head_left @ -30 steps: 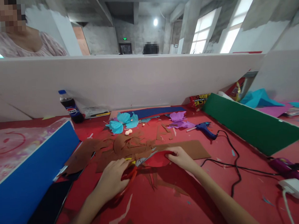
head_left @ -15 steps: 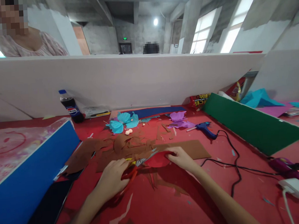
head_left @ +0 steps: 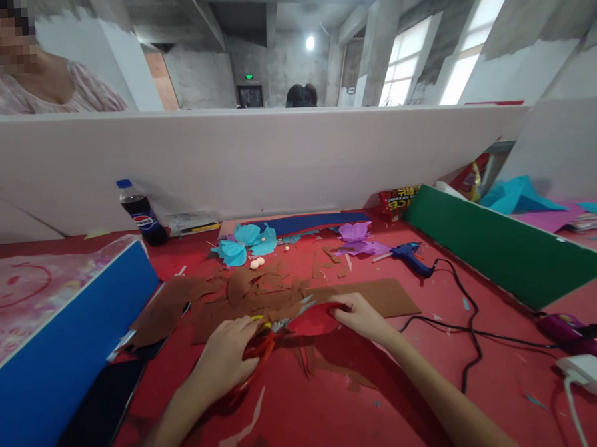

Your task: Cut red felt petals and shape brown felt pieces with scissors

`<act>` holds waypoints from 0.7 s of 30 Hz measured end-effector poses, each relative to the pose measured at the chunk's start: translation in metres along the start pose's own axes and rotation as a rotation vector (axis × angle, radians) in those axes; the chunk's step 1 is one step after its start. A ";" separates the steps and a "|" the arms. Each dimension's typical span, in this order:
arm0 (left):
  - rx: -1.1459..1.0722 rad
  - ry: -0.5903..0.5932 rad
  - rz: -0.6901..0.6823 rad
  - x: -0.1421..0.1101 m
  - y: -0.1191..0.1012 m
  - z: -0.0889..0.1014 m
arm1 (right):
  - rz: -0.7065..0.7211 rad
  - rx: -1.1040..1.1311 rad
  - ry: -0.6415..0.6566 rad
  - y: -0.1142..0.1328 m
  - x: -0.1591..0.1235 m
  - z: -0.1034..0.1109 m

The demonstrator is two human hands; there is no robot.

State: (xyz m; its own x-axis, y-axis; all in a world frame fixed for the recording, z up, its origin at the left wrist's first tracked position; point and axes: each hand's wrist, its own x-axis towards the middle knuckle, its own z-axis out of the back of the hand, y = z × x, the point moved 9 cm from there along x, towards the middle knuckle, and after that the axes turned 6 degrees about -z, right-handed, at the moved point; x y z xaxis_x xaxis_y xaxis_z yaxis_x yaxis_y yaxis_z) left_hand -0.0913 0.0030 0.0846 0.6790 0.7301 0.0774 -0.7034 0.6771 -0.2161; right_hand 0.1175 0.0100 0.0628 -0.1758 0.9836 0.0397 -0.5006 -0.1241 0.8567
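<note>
My left hand (head_left: 226, 358) is closed around the red handles of a pair of scissors (head_left: 274, 328), whose metal blades point right into a piece of red paper (head_left: 311, 320). My right hand (head_left: 362, 316) pinches the right edge of that red piece, holding it just above the red table (head_left: 338, 408). Brown paper scraps (head_left: 242, 290) and a brown sheet (head_left: 382, 296) lie directly behind both hands.
A blue box (head_left: 59, 349) stands at the left, a cola bottle (head_left: 140, 215) behind it. Blue paper flowers (head_left: 244, 245), purple flowers (head_left: 356, 237), a blue glue gun (head_left: 407, 256) with black cable, a green board (head_left: 500, 249) and a purple tool (head_left: 574, 336) lie around. A person sits beyond the white partition (head_left: 275, 158).
Both hands have barely moved; the scissors stay at the red paper, with the blades shifted slightly.
</note>
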 end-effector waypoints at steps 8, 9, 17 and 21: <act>-0.004 0.004 -0.022 0.000 0.000 0.000 | 0.011 -0.008 -0.001 0.000 0.000 0.000; -0.002 0.003 -0.027 0.000 0.000 0.000 | 0.011 -0.014 -0.005 0.000 0.000 0.000; 0.002 0.005 -0.001 -0.001 0.001 -0.001 | 0.028 -0.038 -0.007 0.005 0.000 0.000; -0.001 0.000 -0.008 0.000 -0.001 0.001 | 0.036 -0.051 -0.017 0.005 0.000 0.000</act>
State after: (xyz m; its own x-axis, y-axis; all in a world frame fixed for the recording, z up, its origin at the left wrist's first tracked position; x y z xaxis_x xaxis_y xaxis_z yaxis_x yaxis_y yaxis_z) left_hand -0.0910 0.0023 0.0857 0.6842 0.7250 0.0794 -0.6981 0.6825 -0.2165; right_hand 0.1148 0.0094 0.0671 -0.1805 0.9804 0.0788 -0.5372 -0.1654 0.8271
